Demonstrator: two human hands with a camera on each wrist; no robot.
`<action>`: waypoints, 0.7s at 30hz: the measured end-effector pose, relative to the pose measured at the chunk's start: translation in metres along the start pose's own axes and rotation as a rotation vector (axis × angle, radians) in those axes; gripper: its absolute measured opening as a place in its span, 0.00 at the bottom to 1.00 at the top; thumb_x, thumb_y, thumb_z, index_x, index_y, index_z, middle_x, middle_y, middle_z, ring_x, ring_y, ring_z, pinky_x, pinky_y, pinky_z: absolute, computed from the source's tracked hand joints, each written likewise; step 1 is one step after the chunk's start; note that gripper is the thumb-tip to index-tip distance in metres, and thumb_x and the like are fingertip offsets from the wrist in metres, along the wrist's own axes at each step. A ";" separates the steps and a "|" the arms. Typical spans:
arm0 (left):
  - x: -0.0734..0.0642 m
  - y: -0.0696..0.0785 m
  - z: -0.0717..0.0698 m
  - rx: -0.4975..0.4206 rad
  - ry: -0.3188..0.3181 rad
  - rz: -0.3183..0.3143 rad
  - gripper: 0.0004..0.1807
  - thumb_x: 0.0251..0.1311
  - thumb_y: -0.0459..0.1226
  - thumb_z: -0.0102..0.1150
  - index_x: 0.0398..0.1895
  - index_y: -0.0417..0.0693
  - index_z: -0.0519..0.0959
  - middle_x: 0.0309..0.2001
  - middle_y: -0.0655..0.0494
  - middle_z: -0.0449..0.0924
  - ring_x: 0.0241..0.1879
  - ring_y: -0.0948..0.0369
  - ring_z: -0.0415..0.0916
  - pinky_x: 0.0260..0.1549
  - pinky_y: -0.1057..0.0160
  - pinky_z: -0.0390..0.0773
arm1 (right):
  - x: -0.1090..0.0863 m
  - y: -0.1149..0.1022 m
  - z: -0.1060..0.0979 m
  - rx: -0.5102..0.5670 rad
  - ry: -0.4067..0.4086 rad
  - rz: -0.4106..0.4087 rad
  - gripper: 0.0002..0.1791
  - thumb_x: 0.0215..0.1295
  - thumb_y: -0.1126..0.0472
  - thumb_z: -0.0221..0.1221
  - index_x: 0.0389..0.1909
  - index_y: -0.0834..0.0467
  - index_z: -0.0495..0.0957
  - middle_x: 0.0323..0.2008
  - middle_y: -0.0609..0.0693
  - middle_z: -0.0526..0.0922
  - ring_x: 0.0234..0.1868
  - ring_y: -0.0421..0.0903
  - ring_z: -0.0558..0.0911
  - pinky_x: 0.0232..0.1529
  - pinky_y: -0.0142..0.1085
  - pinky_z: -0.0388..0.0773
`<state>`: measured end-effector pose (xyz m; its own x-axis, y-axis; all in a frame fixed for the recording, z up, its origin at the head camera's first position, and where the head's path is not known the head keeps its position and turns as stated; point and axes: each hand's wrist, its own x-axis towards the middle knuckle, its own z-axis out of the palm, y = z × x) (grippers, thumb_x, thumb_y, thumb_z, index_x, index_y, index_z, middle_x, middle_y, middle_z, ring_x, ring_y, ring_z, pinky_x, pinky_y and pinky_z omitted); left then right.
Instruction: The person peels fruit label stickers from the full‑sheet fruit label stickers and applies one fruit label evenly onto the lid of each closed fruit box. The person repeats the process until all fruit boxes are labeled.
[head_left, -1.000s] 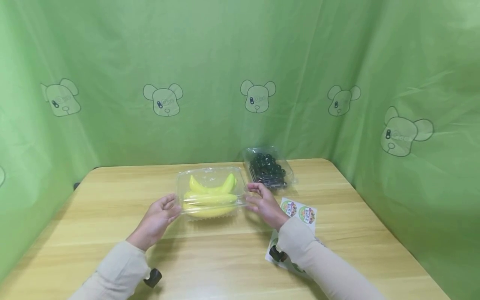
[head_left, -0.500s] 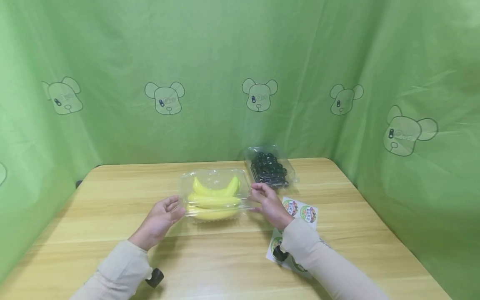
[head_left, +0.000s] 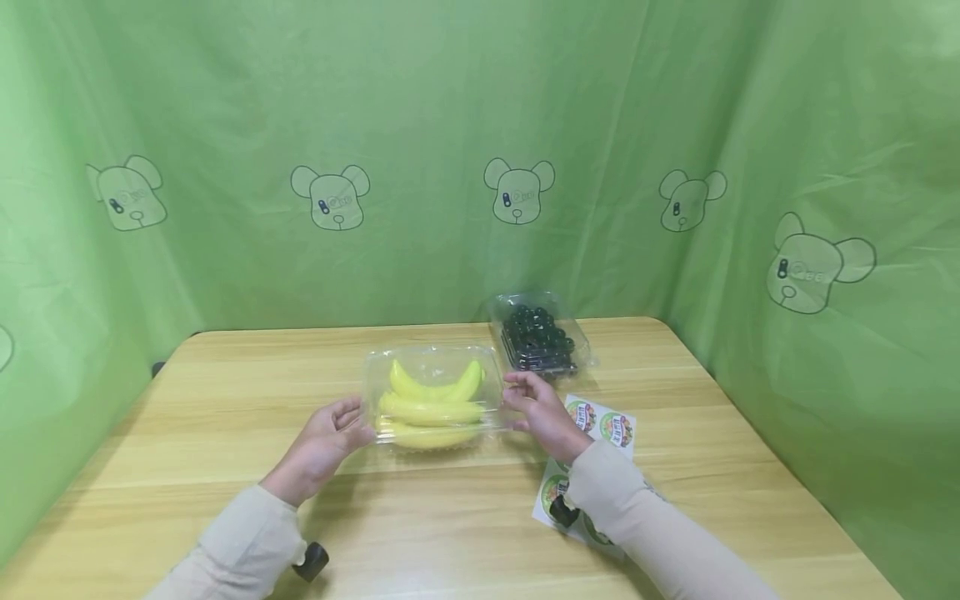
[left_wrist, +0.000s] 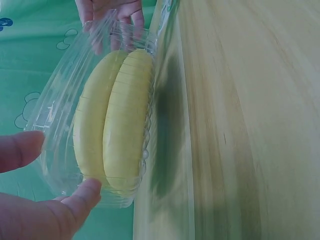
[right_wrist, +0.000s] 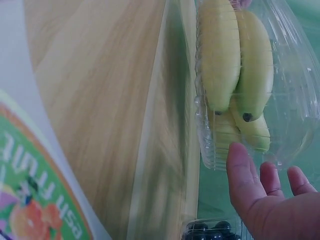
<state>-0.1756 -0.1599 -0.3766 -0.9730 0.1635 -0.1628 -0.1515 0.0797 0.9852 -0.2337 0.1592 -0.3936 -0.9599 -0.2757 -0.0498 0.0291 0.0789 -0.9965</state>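
Observation:
A clear plastic clamshell box [head_left: 433,358] with several yellow bananas [head_left: 431,408] in it is between my two hands in the head view. It appears slightly raised, with a shadow on the wood below. My left hand [head_left: 324,442] holds the box's left end; in the left wrist view its thumb [left_wrist: 75,205] and a finger [left_wrist: 22,150] are at that end. My right hand [head_left: 546,417] holds the opposite end, and the right wrist view shows its fingertips [right_wrist: 270,177] against the plastic. The lid lies over the bananas; whether it is latched cannot be told.
Behind my right hand stands another clear box holding dark grapes [head_left: 536,333]. Sheets of round fruit stickers [head_left: 600,427] lie on the wooden table [head_left: 420,533], partly under my right forearm. Green curtains [head_left: 420,250] enclose the back and sides.
The box of bananas has shifted a little to the right and closer to me, and both hands have moved along with it. The grape box and sticker sheets stay put.

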 end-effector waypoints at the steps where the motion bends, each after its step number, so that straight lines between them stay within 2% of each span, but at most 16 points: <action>1: 0.000 0.000 0.000 0.006 0.003 0.000 0.38 0.64 0.26 0.53 0.71 0.25 0.45 0.73 0.31 0.45 0.71 0.39 0.47 0.68 0.48 0.55 | 0.000 0.000 0.000 -0.003 0.000 -0.001 0.26 0.70 0.61 0.52 0.65 0.66 0.59 0.56 0.65 0.65 0.54 0.55 0.71 0.54 0.48 0.78; 8: -0.003 -0.002 0.001 0.031 0.000 -0.004 0.38 0.63 0.27 0.54 0.71 0.26 0.46 0.73 0.32 0.46 0.71 0.39 0.48 0.68 0.47 0.55 | -0.002 0.002 -0.001 0.006 -0.008 -0.007 0.27 0.69 0.64 0.52 0.65 0.68 0.58 0.56 0.67 0.63 0.52 0.53 0.71 0.54 0.47 0.77; 16: -0.006 -0.002 0.004 0.016 -0.004 -0.015 0.38 0.62 0.24 0.53 0.71 0.25 0.46 0.73 0.31 0.45 0.71 0.39 0.47 0.68 0.48 0.55 | -0.003 0.003 -0.002 0.002 -0.015 -0.011 0.27 0.68 0.65 0.52 0.64 0.70 0.58 0.54 0.68 0.64 0.56 0.63 0.68 0.54 0.46 0.78; 21: -0.006 -0.001 0.004 0.016 -0.009 -0.018 0.38 0.62 0.24 0.53 0.70 0.24 0.46 0.72 0.30 0.45 0.71 0.38 0.47 0.68 0.48 0.55 | -0.003 0.003 -0.003 -0.005 -0.025 -0.007 0.26 0.67 0.65 0.52 0.63 0.70 0.59 0.53 0.67 0.65 0.55 0.62 0.69 0.53 0.46 0.78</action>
<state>-0.1685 -0.1571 -0.3772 -0.9685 0.1710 -0.1809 -0.1660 0.0979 0.9813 -0.2313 0.1628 -0.3964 -0.9528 -0.3004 -0.0448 0.0210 0.0821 -0.9964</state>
